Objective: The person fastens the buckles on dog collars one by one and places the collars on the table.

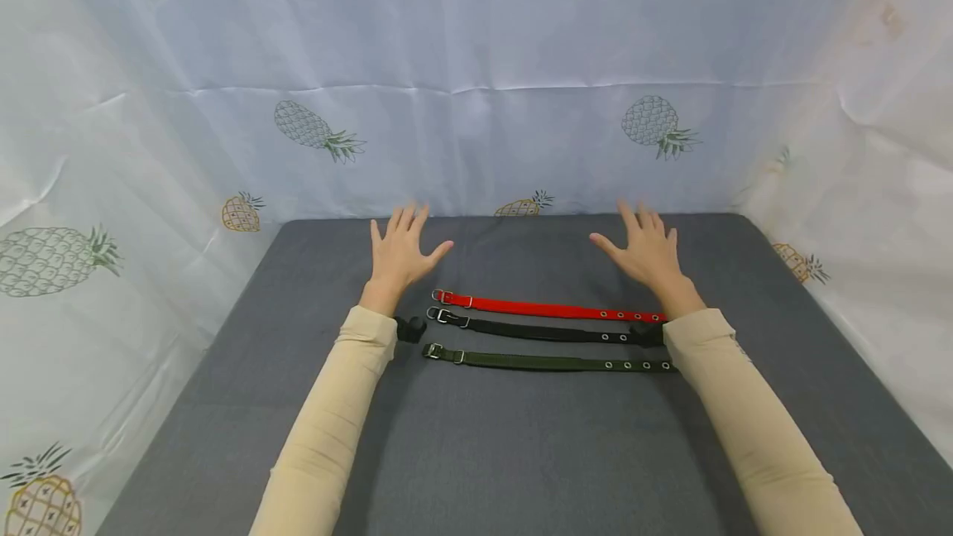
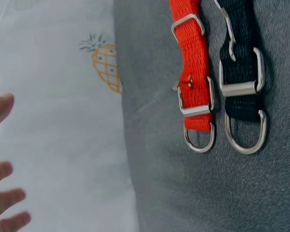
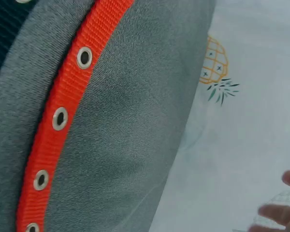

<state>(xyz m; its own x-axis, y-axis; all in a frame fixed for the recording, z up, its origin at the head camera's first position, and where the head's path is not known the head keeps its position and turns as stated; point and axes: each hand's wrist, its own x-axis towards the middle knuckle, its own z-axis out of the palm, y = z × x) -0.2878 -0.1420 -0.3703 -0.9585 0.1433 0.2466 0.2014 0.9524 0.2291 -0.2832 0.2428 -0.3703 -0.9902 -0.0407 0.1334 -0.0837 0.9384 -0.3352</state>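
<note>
Three webbing pet collars lie flat side by side across the table in the head view: a red collar [image 1: 536, 307] farthest back, a black collar [image 1: 532, 330] in the middle and a green collar [image 1: 536, 362] nearest. Their metal buckles and D-rings are at the left, the eyelets at the right. Beyond the collars' buckle ends, my left hand [image 1: 399, 253] is held with fingers spread, touching nothing. My right hand [image 1: 646, 251] is spread likewise past the eyelet ends and holds nothing. The right sleeve hides the collars' right tips. Close up, the left wrist view shows the red buckle [image 2: 196, 110] and black buckle [image 2: 241, 87].
A grey cloth-covered table [image 1: 506, 453] carries the collars. White curtains [image 1: 476, 147] printed with pineapples hang behind it and along both sides. Dark wrist-camera mounts [image 1: 410, 328] show below the hands.
</note>
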